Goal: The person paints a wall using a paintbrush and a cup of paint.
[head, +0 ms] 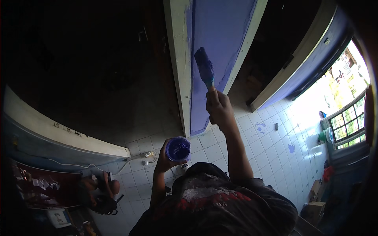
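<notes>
A paintbrush [204, 65], its bristles thick with dark purple paint, is gripped by its handle in my right hand [218, 107]. The brush lies in front of a narrow wall section [220, 32] painted purple, between two pale door frames; whether the bristles touch it I cannot tell. Lower and to the left, my left hand [165, 160] holds a round paint tub [178, 149] from its left side and below. Purple paint shows inside the tub, and its rim is smeared with it.
Dark doorways flank the wall section. Purple stains mark the tiled floor [206, 150]. A person [102, 191] sits low at the lower left, near a white cable [85, 165] and plugs. A green and white bucket [324, 135] stands by the window grille; cardboard boxes [314, 211] are at lower right.
</notes>
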Action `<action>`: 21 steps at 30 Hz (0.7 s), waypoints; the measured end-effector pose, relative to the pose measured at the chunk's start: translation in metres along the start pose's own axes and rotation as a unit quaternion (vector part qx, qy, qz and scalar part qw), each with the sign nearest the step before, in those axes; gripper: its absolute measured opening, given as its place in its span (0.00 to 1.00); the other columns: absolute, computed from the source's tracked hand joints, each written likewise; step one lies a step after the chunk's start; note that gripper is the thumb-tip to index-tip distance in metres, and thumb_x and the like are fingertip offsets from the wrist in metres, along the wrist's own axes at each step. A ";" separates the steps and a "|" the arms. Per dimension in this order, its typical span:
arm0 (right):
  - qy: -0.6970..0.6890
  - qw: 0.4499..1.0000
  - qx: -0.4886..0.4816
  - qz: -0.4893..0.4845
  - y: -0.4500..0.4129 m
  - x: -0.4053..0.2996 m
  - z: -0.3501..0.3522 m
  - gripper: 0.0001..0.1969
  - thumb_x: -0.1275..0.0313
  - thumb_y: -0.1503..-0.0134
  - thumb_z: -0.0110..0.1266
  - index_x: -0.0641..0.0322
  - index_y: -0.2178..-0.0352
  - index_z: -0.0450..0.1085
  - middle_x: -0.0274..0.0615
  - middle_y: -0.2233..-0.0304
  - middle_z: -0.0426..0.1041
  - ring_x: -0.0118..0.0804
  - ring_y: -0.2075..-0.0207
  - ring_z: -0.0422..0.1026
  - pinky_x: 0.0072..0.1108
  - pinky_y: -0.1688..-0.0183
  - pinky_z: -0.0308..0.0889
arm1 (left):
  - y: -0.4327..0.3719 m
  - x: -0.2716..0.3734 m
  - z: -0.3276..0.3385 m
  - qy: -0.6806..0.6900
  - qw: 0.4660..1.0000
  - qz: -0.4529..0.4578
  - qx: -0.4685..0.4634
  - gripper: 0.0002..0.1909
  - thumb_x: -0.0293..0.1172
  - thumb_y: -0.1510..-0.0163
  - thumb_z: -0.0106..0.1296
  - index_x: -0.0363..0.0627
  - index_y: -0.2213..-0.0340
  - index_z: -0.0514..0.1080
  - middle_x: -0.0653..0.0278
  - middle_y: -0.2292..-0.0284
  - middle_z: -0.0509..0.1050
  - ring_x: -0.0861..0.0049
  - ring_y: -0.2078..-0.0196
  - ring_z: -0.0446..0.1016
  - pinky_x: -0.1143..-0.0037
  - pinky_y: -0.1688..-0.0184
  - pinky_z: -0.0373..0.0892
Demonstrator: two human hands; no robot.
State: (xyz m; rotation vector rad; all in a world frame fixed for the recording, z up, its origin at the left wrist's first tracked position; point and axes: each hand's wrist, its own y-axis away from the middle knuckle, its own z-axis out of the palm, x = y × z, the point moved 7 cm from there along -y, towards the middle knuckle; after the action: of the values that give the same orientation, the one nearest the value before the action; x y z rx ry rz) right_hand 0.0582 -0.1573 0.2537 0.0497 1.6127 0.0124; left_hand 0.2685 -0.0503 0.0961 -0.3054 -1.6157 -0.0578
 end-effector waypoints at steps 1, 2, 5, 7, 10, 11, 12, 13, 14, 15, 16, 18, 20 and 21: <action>0.001 1.000 -0.005 -0.002 -0.004 0.017 0.003 0.25 0.52 0.34 0.37 0.62 0.77 0.61 0.30 0.88 0.57 0.22 0.90 0.54 0.22 0.89 0.52 | 0.002 0.000 0.003 0.012 1.000 -0.001 0.002 0.48 0.34 0.73 0.77 0.42 0.50 0.62 0.60 0.54 0.72 0.72 0.50 0.71 0.70 0.45 0.67; 0.037 0.999 0.013 -0.007 -0.014 0.052 0.001 0.26 0.53 0.34 0.37 0.64 0.78 0.62 0.32 0.88 0.58 0.25 0.90 0.57 0.23 0.89 0.54 | 0.004 0.004 0.008 0.011 1.000 0.000 0.002 0.48 0.34 0.73 0.77 0.42 0.50 0.62 0.60 0.54 0.72 0.72 0.50 0.71 0.70 0.45 0.67; 0.164 0.982 0.019 0.094 -0.033 0.168 0.002 0.27 0.53 0.35 0.38 0.68 0.78 0.65 0.38 0.88 0.63 0.34 0.89 0.65 0.28 0.87 0.63 | 0.011 0.008 0.012 0.012 1.000 0.003 0.010 0.47 0.33 0.73 0.76 0.41 0.50 0.62 0.60 0.54 0.71 0.73 0.50 0.71 0.71 0.45 0.67; 0.144 0.969 -0.018 0.199 -0.027 0.252 0.002 0.28 0.53 0.36 0.39 0.71 0.78 0.67 0.41 0.87 0.65 0.38 0.88 0.68 0.29 0.86 0.65 | 0.017 0.008 0.012 0.030 0.999 -0.020 0.005 0.48 0.32 0.74 0.77 0.40 0.50 0.62 0.60 0.54 0.71 0.73 0.49 0.71 0.71 0.45 0.66; 0.114 0.955 -0.014 0.273 -0.008 0.293 0.001 0.28 0.53 0.37 0.41 0.69 0.80 0.66 0.39 0.87 0.64 0.35 0.88 0.65 0.29 0.88 0.62 | 0.029 0.001 0.008 0.029 0.999 -0.031 0.014 0.48 0.32 0.74 0.77 0.40 0.50 0.62 0.60 0.54 0.71 0.73 0.50 0.71 0.72 0.45 0.66; 0.112 0.955 -0.013 0.273 -0.013 0.297 -0.002 0.28 0.53 0.37 0.41 0.69 0.80 0.66 0.39 0.87 0.64 0.35 0.88 0.65 0.29 0.88 0.62 | 0.028 -0.002 0.007 0.027 0.999 -0.031 0.012 0.48 0.32 0.74 0.77 0.40 0.50 0.62 0.60 0.54 0.71 0.73 0.50 0.71 0.72 0.45 0.66; 0.081 0.969 -0.015 0.234 -0.020 0.281 -0.002 0.27 0.53 0.37 0.41 0.67 0.81 0.64 0.37 0.87 0.63 0.33 0.89 0.64 0.28 0.88 0.61 | 0.031 -0.006 0.005 0.020 0.999 -0.040 0.014 0.48 0.33 0.74 0.77 0.41 0.50 0.62 0.60 0.54 0.71 0.73 0.50 0.71 0.71 0.45 0.66; 0.050 0.979 -0.015 0.195 -0.027 0.257 -0.005 0.27 0.53 0.37 0.41 0.65 0.82 0.63 0.35 0.86 0.63 0.31 0.89 0.62 0.27 0.88 0.60 | 0.033 -0.009 0.006 0.014 0.999 -0.048 0.014 0.49 0.34 0.75 0.77 0.41 0.50 0.62 0.61 0.54 0.71 0.73 0.50 0.70 0.70 0.45 0.66; 0.015 0.985 -0.011 0.172 -0.033 0.221 -0.004 0.27 0.53 0.36 0.41 0.63 0.83 0.62 0.34 0.86 0.62 0.30 0.89 0.60 0.26 0.89 0.58 | 0.035 -0.008 0.007 0.014 0.998 -0.052 0.015 0.49 0.34 0.75 0.77 0.41 0.50 0.62 0.61 0.54 0.71 0.73 0.50 0.70 0.70 0.45 0.66; -0.021 0.989 -0.010 0.149 -0.038 0.174 -0.002 0.26 0.54 0.36 0.41 0.62 0.83 0.61 0.33 0.86 0.61 0.29 0.89 0.59 0.26 0.89 0.56 | 0.035 -0.002 0.007 -0.003 0.999 -0.046 0.025 0.48 0.34 0.74 0.77 0.41 0.50 0.63 0.61 0.54 0.71 0.73 0.50 0.70 0.70 0.45 0.66; -0.027 0.991 -0.015 0.133 -0.038 0.128 -0.003 0.26 0.54 0.36 0.41 0.62 0.83 0.61 0.33 0.86 0.61 0.28 0.88 0.59 0.26 0.88 0.56 | 0.037 0.001 0.007 -0.021 0.998 -0.040 0.032 0.48 0.33 0.74 0.77 0.42 0.50 0.63 0.61 0.54 0.71 0.73 0.50 0.71 0.70 0.45 0.66; -0.033 0.992 -0.019 0.119 -0.022 0.071 -0.002 0.25 0.55 0.36 0.41 0.63 0.82 0.61 0.33 0.87 0.61 0.28 0.87 0.59 0.26 0.86 0.56 | 0.040 -0.004 0.006 -0.033 0.998 -0.039 0.027 0.47 0.34 0.74 0.77 0.42 0.50 0.63 0.61 0.54 0.71 0.74 0.51 0.71 0.71 0.46 0.67; 0.017 1.000 0.014 -0.022 -0.012 0.028 -0.004 0.22 0.52 0.36 0.42 0.58 0.77 0.62 0.27 0.86 0.56 0.19 0.89 0.50 0.18 0.90 0.49 | 0.037 -0.006 0.006 -0.045 0.998 -0.033 0.023 0.47 0.35 0.73 0.77 0.43 0.51 0.63 0.62 0.55 0.72 0.74 0.51 0.71 0.72 0.46 0.67; 0.017 1.000 0.013 -0.022 -0.012 0.033 -0.003 0.22 0.52 0.36 0.42 0.58 0.77 0.62 0.27 0.86 0.56 0.19 0.89 0.50 0.18 0.90 0.49 | 0.037 -0.004 0.008 -0.040 0.998 -0.030 0.023 0.47 0.35 0.73 0.77 0.43 0.51 0.63 0.61 0.55 0.72 0.74 0.51 0.71 0.71 0.46 0.67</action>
State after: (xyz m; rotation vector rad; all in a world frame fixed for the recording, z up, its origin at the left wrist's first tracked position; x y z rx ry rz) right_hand 0.0537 -0.1678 0.2205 0.0353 1.6472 -0.0417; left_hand 0.2696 -0.0133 0.0864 -0.2261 -1.7032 -0.0554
